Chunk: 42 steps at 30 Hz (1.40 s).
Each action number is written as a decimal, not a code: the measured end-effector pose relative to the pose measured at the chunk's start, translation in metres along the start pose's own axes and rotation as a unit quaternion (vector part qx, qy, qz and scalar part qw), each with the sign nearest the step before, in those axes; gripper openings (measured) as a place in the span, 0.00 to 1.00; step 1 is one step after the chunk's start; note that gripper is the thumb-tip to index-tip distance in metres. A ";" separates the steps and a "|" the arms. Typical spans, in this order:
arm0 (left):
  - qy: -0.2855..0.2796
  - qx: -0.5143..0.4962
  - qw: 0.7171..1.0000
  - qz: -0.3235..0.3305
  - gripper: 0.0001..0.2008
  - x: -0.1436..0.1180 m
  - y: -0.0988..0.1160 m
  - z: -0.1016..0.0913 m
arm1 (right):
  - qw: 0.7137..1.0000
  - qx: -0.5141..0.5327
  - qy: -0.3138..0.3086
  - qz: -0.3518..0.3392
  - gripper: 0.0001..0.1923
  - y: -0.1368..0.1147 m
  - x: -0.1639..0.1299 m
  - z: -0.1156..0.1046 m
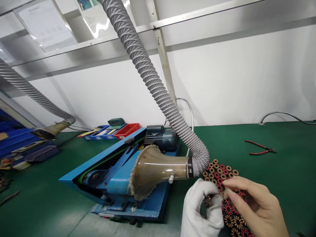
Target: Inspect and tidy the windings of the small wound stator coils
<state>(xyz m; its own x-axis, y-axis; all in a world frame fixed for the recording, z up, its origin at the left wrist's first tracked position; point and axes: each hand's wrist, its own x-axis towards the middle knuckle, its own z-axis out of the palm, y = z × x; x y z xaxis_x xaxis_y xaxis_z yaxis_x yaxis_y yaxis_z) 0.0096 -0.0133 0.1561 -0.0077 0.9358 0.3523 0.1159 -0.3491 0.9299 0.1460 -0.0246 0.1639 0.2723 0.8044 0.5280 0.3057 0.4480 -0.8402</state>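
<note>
My left hand (201,209), in a white glove with a dark, soiled fingertip, is curled closed around a small wound core (207,200). Only part of that core shows between the gloved fingers. Right beside it, my bare right hand (256,205) has thumb and forefinger brought together near the glove's fingertips. Whatever sits in that pinch, if anything, is too small or hidden to name. Under and behind both hands lies a spread of small toothed ring cores (228,208), some wound in red and some in copper colour. My hands cover part of the spread.
A blue belt machine (116,184) stands left of my hands, with an amber suction hood (160,166) on a grey corrugated hose (153,82). Red-handled pliers (261,148) lie at right on the green bench (291,184). Blue and red bins (127,130) are at the back.
</note>
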 end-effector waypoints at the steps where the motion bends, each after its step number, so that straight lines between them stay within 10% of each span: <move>1: -0.003 -0.005 1.000 -0.001 0.04 0.001 0.001 -0.001 | 0.999 0.003 -0.028 -0.030 0.13 -0.001 0.003 -0.001; 6: -0.045 -0.019 0.999 -0.009 0.04 0.006 0.002 -0.006 | 0.965 0.047 -0.206 -0.153 0.21 -0.001 0.022 -0.010; 14: -0.006 0.131 0.981 0.142 0.08 0.004 -0.002 -0.006 | 0.932 -0.158 -0.188 -0.267 0.10 0.002 0.016 -0.008; 19: 0.039 0.296 0.910 0.288 0.07 0.006 -0.001 -0.005 | 0.985 -0.048 -0.167 0.018 0.14 -0.004 0.000 0.010; 22: 0.068 0.297 0.900 0.313 0.08 0.008 0.000 -0.004 | 0.949 0.160 -0.185 0.197 0.23 -0.002 -0.001 0.012; 28: 0.097 0.207 0.939 0.258 0.08 0.009 0.004 -0.004 | 0.995 -0.026 -0.072 -0.069 0.06 0.009 0.005 -0.001; 32: 0.084 0.195 0.948 0.237 0.08 0.009 0.004 -0.008 | 0.978 -0.013 -0.091 -0.188 0.17 0.002 0.013 0.002; 42: 0.005 0.172 0.961 0.218 0.10 0.011 -0.002 -0.014 | 0.950 -0.019 -0.129 -0.283 0.15 0.001 0.021 0.000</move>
<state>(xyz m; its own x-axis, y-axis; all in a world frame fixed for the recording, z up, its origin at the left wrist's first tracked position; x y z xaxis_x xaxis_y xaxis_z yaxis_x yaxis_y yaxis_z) -0.0049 -0.0032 0.1590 0.1074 0.7034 0.7027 0.4323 -0.6695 0.6041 0.1518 -0.0070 0.1739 -0.1755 0.5105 0.8417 0.3709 0.8263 -0.4239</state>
